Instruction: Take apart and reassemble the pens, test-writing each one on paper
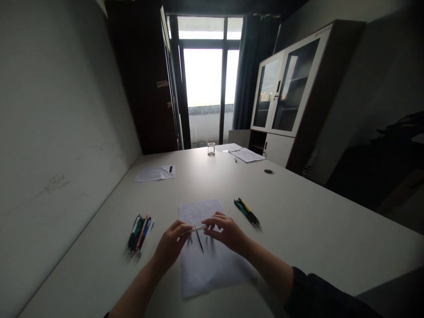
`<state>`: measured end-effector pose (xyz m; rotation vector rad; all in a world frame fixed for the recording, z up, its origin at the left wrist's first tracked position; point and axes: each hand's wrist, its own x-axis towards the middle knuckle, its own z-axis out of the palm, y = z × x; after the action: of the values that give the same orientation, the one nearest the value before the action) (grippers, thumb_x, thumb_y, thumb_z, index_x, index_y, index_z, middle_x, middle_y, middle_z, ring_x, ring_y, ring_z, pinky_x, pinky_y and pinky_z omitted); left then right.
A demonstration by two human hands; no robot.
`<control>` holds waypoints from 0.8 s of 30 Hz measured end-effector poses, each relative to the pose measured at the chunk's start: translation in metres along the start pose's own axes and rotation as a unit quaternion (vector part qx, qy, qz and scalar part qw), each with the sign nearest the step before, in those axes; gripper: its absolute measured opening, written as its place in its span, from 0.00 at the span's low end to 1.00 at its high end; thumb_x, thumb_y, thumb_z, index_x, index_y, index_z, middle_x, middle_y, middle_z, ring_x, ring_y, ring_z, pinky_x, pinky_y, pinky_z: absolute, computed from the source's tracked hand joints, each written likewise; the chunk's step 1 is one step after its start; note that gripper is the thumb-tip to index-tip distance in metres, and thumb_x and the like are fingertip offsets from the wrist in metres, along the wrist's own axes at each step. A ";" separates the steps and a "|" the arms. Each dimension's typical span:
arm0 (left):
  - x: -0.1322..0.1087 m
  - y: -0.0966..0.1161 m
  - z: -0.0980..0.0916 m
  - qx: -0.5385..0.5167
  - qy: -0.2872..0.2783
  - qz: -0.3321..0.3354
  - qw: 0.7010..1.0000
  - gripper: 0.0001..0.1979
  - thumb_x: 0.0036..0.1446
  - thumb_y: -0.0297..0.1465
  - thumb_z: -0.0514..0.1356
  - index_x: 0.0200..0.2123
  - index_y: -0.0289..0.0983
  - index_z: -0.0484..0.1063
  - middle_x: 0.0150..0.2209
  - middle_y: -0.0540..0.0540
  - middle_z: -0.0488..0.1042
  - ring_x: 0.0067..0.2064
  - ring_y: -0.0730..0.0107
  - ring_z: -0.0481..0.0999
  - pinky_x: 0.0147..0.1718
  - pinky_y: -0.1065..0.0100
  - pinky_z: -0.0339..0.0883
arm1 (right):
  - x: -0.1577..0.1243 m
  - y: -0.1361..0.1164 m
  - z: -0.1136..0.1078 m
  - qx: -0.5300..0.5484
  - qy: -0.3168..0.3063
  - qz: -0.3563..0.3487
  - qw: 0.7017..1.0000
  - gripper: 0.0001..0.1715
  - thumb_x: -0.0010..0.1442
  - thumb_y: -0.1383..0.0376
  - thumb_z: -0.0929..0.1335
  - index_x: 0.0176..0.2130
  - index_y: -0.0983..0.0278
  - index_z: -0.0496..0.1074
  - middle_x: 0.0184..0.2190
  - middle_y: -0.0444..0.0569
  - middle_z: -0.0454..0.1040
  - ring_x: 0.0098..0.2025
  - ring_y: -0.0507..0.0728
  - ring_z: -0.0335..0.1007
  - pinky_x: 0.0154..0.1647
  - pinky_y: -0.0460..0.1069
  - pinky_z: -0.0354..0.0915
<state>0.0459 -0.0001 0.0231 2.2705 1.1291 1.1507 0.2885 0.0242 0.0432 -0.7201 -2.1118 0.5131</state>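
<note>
My left hand (172, 244) and my right hand (224, 231) meet above a lined sheet of paper (207, 251) on the table. Both pinch a slim white pen (197, 229) that spans between their fingertips. A thin dark stick, perhaps a pen refill (199, 242), lies on the paper just below the pen. To the left of my left hand lies a bunch of several coloured pens (139, 233). Right of the paper lies a smaller group of dark, green and yellow pens (247, 212).
A white table (298, 221) runs along the left wall. Farther back lie a paper with a black clip (155, 173), a small glass jar (211, 149), more papers with a pen (244, 154) and a cable hole (268, 171). A glass-door cabinet (285, 92) stands at the right.
</note>
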 end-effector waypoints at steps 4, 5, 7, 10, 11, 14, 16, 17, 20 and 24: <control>0.000 0.000 0.001 -0.011 -0.017 0.006 1.000 0.08 0.64 0.29 0.56 0.44 0.39 0.73 0.40 0.45 0.72 0.39 0.68 0.74 0.38 0.69 0.70 | 0.000 -0.003 0.001 -0.007 0.012 -0.004 1.000 0.06 0.61 0.62 0.71 0.38 0.62 0.77 0.27 0.47 0.75 0.31 0.54 0.66 0.32 0.48 0.66; 0.000 0.000 0.000 -0.013 -0.015 0.004 1.000 0.07 0.64 0.29 0.57 0.44 0.39 0.73 0.39 0.45 0.72 0.39 0.68 0.74 0.37 0.70 0.70 | 0.000 -0.003 0.001 -0.007 0.018 0.000 1.000 0.06 0.61 0.63 0.71 0.38 0.62 0.77 0.27 0.47 0.75 0.30 0.54 0.65 0.32 0.48 0.66; 0.000 -0.002 0.000 -0.015 -0.003 -0.006 1.000 0.07 0.63 0.30 0.58 0.43 0.39 0.73 0.39 0.45 0.73 0.38 0.69 0.74 0.36 0.70 0.70 | 0.000 -0.002 -0.002 -0.003 0.029 0.010 1.000 0.06 0.61 0.63 0.70 0.38 0.62 0.77 0.27 0.47 0.75 0.30 0.53 0.65 0.31 0.48 0.66; 0.001 -0.005 -0.002 -0.005 0.023 -0.019 1.000 0.07 0.63 0.31 0.58 0.42 0.38 0.74 0.37 0.46 0.73 0.36 0.70 0.74 0.35 0.71 0.70 | 0.001 -0.001 -0.007 0.013 0.042 0.025 0.999 0.06 0.61 0.63 0.70 0.39 0.62 0.77 0.29 0.47 0.74 0.30 0.53 0.66 0.30 0.47 0.66; 0.001 -0.005 -0.002 -0.001 0.029 -0.020 0.999 0.07 0.62 0.32 0.59 0.42 0.38 0.74 0.37 0.46 0.74 0.36 0.70 0.74 0.34 0.71 0.70 | 0.001 0.000 -0.009 0.020 0.045 0.029 0.998 0.06 0.61 0.63 0.70 0.39 0.63 0.77 0.30 0.47 0.74 0.30 0.53 0.67 0.31 0.47 0.66; 0.001 -0.008 -0.003 0.005 0.039 -0.024 0.999 0.07 0.62 0.32 0.59 0.41 0.39 0.75 0.37 0.46 0.74 0.35 0.70 0.75 0.35 0.71 0.70 | 0.001 -0.002 -0.012 0.046 0.061 0.048 0.996 0.06 0.61 0.63 0.70 0.38 0.63 0.76 0.31 0.47 0.74 0.30 0.52 0.68 0.31 0.47 0.67; 0.000 -0.008 -0.002 0.008 0.041 -0.025 0.999 0.06 0.62 0.32 0.59 0.41 0.39 0.75 0.37 0.47 0.75 0.35 0.70 0.75 0.35 0.71 0.70 | 0.001 -0.004 -0.010 0.073 0.077 0.072 0.992 0.05 0.61 0.63 0.70 0.37 0.63 0.76 0.32 0.47 0.75 0.31 0.52 0.69 0.31 0.46 0.67; 0.000 -0.009 -0.002 0.009 0.041 -0.024 0.999 0.06 0.62 0.31 0.59 0.41 0.39 0.75 0.37 0.47 0.75 0.36 0.70 0.75 0.36 0.71 0.70 | 0.001 -0.005 -0.008 0.087 0.081 0.084 0.989 0.06 0.60 0.63 0.70 0.36 0.63 0.75 0.33 0.47 0.75 0.32 0.52 0.70 0.31 0.46 0.67; 0.000 -0.008 -0.002 0.009 0.028 -0.014 0.999 0.06 0.61 0.30 0.60 0.41 0.39 0.75 0.37 0.46 0.74 0.36 0.70 0.75 0.36 0.71 0.69 | 0.001 -0.007 -0.004 0.110 0.072 0.106 0.986 0.06 0.59 0.62 0.71 0.36 0.63 0.76 0.32 0.46 0.75 0.31 0.52 0.70 0.31 0.45 0.67; 0.000 -0.004 -0.003 0.012 0.019 -0.015 1.000 0.06 0.61 0.30 0.60 0.41 0.39 0.75 0.37 0.47 0.74 0.35 0.70 0.75 0.35 0.72 0.69 | 0.000 -0.009 -0.005 0.095 0.065 0.110 0.987 0.07 0.58 0.62 0.72 0.37 0.62 0.78 0.29 0.46 0.76 0.29 0.52 0.70 0.31 0.46 0.66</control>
<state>0.0413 0.0026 0.0227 2.2506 1.1927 1.1796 0.2893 0.0183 0.0511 -0.8558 -1.8446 0.7557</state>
